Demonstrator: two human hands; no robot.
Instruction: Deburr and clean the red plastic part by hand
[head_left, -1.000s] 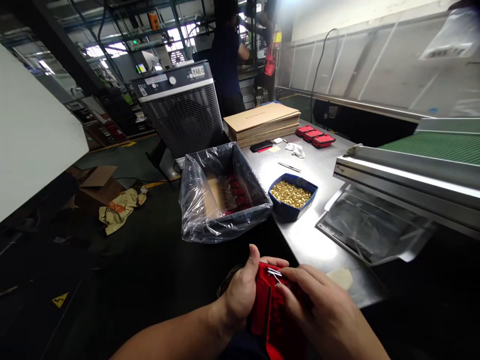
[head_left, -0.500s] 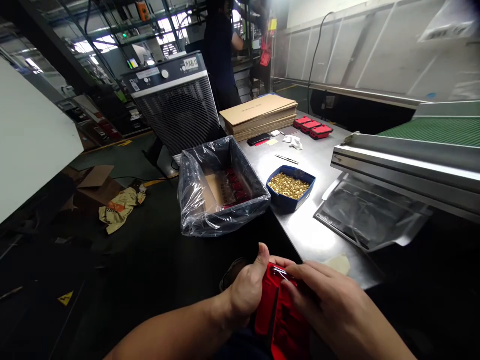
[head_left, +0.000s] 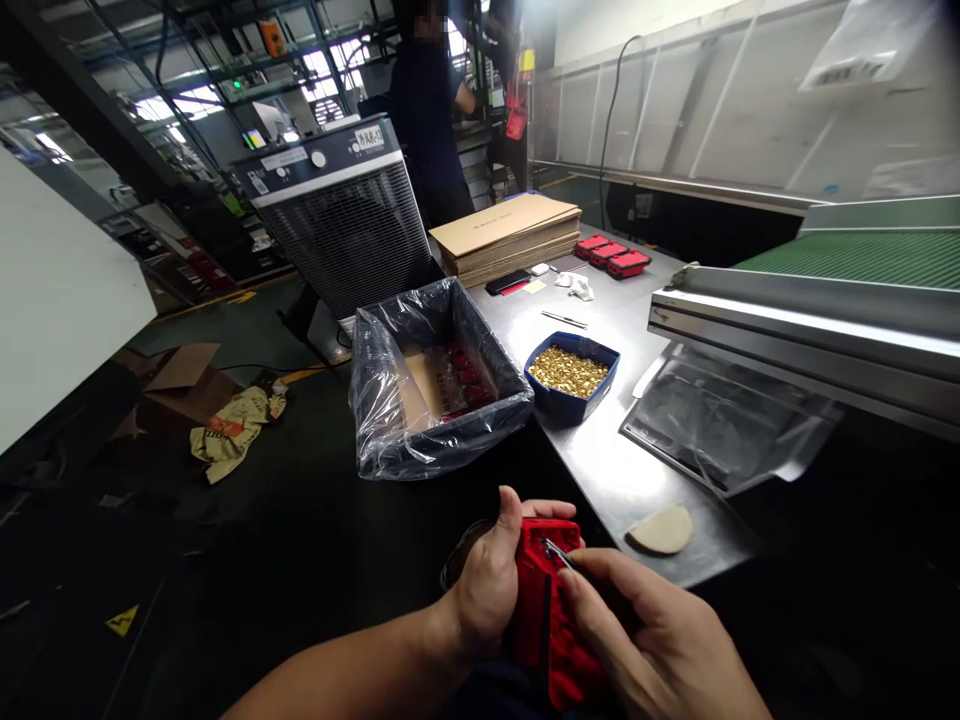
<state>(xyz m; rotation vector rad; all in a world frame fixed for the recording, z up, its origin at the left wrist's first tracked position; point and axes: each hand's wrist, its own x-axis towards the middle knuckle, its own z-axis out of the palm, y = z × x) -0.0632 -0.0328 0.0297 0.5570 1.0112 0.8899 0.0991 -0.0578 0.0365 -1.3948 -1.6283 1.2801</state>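
A red plastic part [head_left: 553, 620] sits low in the middle of the view, gripped from the left side by my left hand [head_left: 487, 580], thumb up along its edge. My right hand [head_left: 645, 630] pinches thin metal tweezers [head_left: 557, 553] whose tips touch the top of the red part. On the steel table [head_left: 622, 470] beyond stands a blue tray of small brass pieces [head_left: 571, 372]. Left of it is a cardboard box lined with a clear bag [head_left: 431, 385] holding several red parts.
A beige pad [head_left: 661, 529] lies at the table's near edge. Loose tweezers [head_left: 564, 319], three red parts [head_left: 613, 254] and stacked flat cartons [head_left: 506, 235] lie farther back. A conveyor with a green belt [head_left: 840, 290] is on the right; a fan unit [head_left: 337, 215] and a person [head_left: 427, 110] stand behind.
The view has tilted slightly, so the table things sit a little higher and left. My right hand has drawn back, uncovering the beige pad; the tweezer tips stay on the red part.
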